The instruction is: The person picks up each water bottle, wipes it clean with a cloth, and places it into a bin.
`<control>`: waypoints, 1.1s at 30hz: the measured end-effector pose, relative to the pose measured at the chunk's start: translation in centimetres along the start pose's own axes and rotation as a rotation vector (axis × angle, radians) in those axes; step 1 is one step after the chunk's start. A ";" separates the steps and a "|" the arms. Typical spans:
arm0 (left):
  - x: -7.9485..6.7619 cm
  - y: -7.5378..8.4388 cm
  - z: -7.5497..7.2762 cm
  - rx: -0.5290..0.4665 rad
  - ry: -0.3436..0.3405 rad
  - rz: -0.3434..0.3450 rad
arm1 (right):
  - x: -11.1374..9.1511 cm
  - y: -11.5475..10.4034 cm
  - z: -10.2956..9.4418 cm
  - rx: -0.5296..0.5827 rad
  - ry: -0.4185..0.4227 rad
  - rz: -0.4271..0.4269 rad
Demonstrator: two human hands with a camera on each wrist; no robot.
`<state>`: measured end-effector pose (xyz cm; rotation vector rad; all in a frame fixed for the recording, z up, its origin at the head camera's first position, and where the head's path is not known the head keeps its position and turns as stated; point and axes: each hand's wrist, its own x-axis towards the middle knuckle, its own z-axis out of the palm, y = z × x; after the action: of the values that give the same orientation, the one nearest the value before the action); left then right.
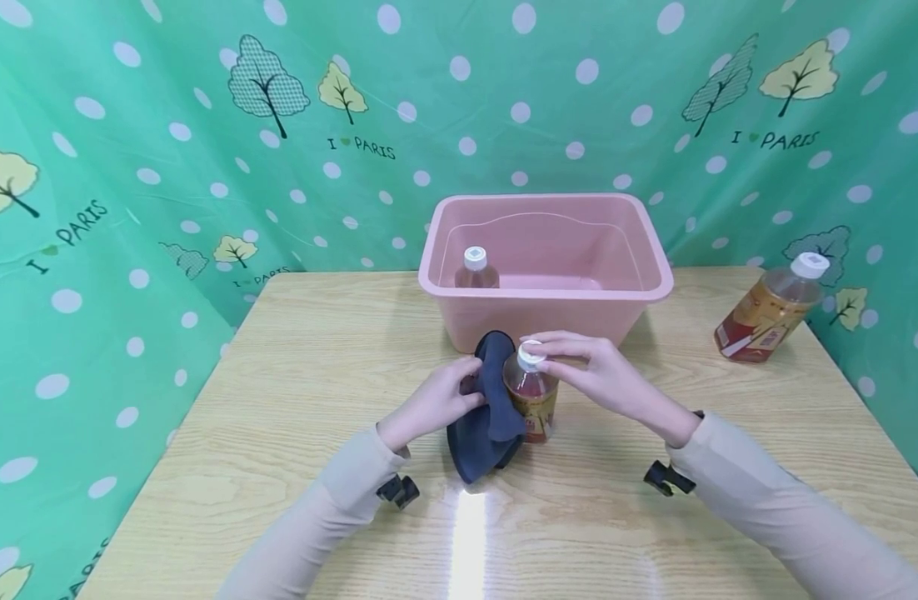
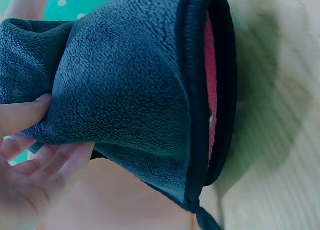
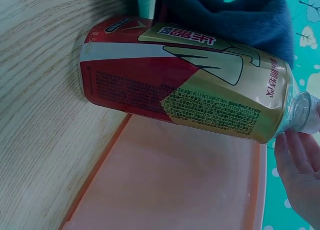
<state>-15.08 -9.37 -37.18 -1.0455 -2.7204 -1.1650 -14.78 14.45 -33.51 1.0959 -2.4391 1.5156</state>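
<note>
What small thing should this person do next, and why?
Probably draw the dark blue fleece cloth gently across the clear plastic bottle with the red-and-gold label, to wipe its side. I'd judge so because the left hand holds the cloth right beside the bottle, while the right hand grips its white cap, apparently keeping it steady.

The bottle (image 1: 537, 410) is transparent, capped in white, labelled in red and gold, and approximately upright, immediately right of the dark-blue fabric pouch (image 1: 496, 408). The pouch has a plush exterior, bound edge and pink-red interior; its parted mouth faces downward.
</note>
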 end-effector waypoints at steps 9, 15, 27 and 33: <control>0.2 1.3 -1.1 -0.037 0.048 0.032 | 0.0 0.0 0.0 -0.015 0.000 0.014; 0.2 1.6 -1.2 -0.021 0.055 0.049 | -0.1 0.0 0.1 -0.007 0.007 0.011; 0.1 0.7 -0.3 0.010 0.037 0.039 | 0.0 0.0 0.1 -0.002 0.005 0.000; 0.0 0.0 0.4 0.024 0.008 0.028 | 0.0 0.0 0.1 -0.002 0.000 -0.026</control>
<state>-14.98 -9.18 -37.46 -1.0705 -2.6968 -1.1279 -14.76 14.41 -33.57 1.1225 -2.4166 1.5050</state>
